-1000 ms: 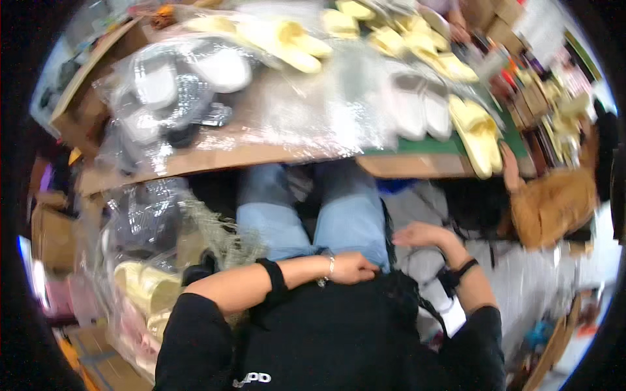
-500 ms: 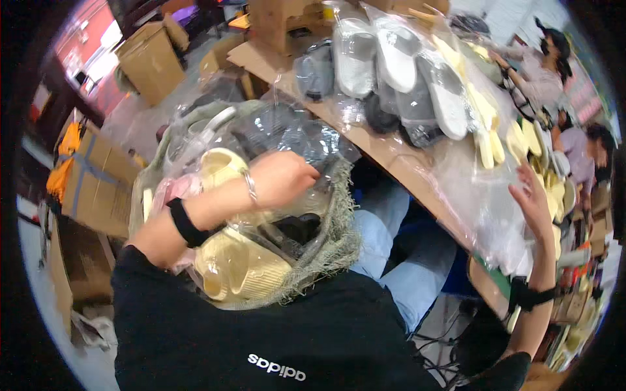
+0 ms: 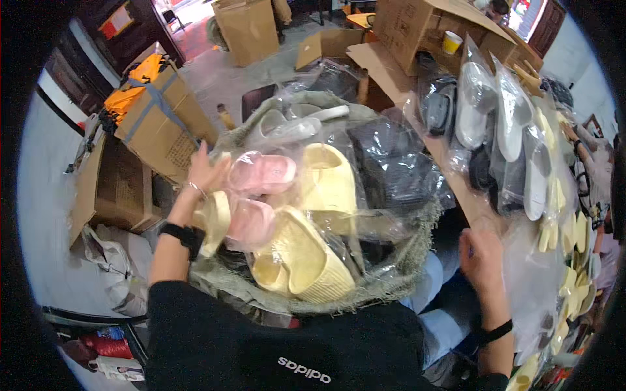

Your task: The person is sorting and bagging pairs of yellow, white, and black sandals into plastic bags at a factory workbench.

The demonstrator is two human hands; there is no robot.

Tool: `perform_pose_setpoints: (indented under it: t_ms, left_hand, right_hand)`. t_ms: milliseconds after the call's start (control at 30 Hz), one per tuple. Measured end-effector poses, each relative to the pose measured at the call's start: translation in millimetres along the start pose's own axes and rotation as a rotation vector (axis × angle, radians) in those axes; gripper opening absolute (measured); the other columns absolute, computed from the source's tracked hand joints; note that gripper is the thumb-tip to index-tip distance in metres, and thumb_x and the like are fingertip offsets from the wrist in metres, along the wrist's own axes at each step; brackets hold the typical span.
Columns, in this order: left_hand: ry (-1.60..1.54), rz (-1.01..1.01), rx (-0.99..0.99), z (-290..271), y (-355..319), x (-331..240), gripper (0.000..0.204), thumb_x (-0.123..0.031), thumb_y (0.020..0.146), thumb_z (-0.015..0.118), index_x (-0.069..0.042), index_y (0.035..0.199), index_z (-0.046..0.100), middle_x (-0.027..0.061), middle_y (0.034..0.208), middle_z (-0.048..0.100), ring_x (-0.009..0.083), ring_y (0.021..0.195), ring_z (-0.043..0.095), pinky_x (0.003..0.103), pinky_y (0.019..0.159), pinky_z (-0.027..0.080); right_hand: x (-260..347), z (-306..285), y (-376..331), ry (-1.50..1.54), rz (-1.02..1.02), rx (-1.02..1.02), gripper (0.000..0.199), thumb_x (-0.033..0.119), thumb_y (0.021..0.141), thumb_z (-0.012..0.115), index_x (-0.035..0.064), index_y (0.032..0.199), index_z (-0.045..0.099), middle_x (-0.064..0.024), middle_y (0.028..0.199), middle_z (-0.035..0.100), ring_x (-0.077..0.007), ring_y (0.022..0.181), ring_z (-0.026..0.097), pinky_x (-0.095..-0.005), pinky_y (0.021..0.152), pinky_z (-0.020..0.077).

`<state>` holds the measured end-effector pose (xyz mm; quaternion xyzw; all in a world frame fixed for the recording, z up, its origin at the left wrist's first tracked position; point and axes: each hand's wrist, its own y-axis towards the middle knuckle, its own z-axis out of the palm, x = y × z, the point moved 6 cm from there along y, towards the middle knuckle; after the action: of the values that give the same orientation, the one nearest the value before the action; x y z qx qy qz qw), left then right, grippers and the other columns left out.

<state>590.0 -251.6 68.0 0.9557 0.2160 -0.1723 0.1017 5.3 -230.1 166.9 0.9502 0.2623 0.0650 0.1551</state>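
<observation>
A wide woven sack [image 3: 422, 244] with a frayed rim sits in front of me, filled with bagged slippers. My left hand [image 3: 207, 171], fingers spread, is at the sack's left side. Beside it lie pink slippers [image 3: 264, 173] and a yellow slipper [image 3: 215, 225]. Larger yellow slippers [image 3: 319, 264] fill the middle, white slippers [image 3: 290, 130] lie at the far side, and dark slippers [image 3: 394, 156] are at the right, all under clear plastic. Between sack and table, my right hand [image 3: 482, 257] is curled closed; what its fingers hold, if anything, is hidden.
Along the right, a table [image 3: 450, 150] carries bagged white slippers [image 3: 475, 107], dark ones and yellow ones [image 3: 574, 280]. Cardboard boxes stand at the left [image 3: 163, 124] and far side [image 3: 417, 26]. A yellow cup [image 3: 451, 43] is near the far box. Another person [image 3: 596, 150] is at far right.
My view has turned left. My left hand has gone from above the sack's middle to its left side and opened. My right hand has drawn back from the table's slippers and curled.
</observation>
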Motion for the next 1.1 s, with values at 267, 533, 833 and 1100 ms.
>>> perform_pose_setpoints:
  t_ms: [267, 533, 833, 1100]
  left_hand:
    - [-0.355, -0.373, -0.341, -2, -68, 83, 0.064, -0.050, 0.083, 0.051, 0.002, 0.120, 0.049, 0.0243, 0.120, 0.051, 0.0340, 0.112, 0.049, 0.036, 0.094, 0.037]
    - [-0.844, -0.710, -0.231, 37, -122, 139, 0.028, -0.020, 0.078, 0.064, 0.003, 0.093, 0.056, 0.0098, 0.085, 0.059, 0.0157, 0.070, 0.056, 0.029, 0.062, 0.046]
    - [-1.034, -0.384, -0.312, -30, -124, 3, 0.019, -0.007, 0.086, 0.048, 0.005, 0.098, 0.058, 0.0065, 0.091, 0.060, 0.0115, 0.078, 0.055, 0.025, 0.067, 0.044]
    - [-1.165, -0.392, -0.229, -26, -77, 2, 0.028, -0.013, 0.088, 0.046, 0.007, 0.104, 0.058, 0.0121, 0.097, 0.061, 0.0188, 0.081, 0.058, 0.030, 0.072, 0.045]
  right_hand:
    - [-27, 137, -23, 0.591, 0.698, 0.449, 0.043, 0.039, 0.080, 0.061, -0.0026, 0.089, 0.062, -0.0167, 0.079, 0.063, -0.0231, 0.070, 0.060, -0.0325, 0.064, 0.0452]
    - [0, 184, -37, 1.382, 1.245, 0.091, 0.031, 0.028, 0.087, 0.054, -0.0012, 0.098, 0.059, -0.0061, 0.088, 0.061, -0.0154, 0.077, 0.058, -0.0284, 0.070, 0.0441]
    - [78, 23, -7, 1.400, 0.706, 0.069, 0.021, 0.019, 0.083, 0.058, 0.0054, 0.069, 0.054, 0.0026, 0.067, 0.050, -0.0091, 0.062, 0.043, -0.0266, 0.061, 0.0373]
    - [44, -9, -3, 1.380, 0.764, -0.163, 0.020, 0.015, 0.082, 0.056, -0.0024, 0.091, 0.060, 0.0002, 0.080, 0.058, -0.0091, 0.071, 0.051, -0.0254, 0.064, 0.0423]
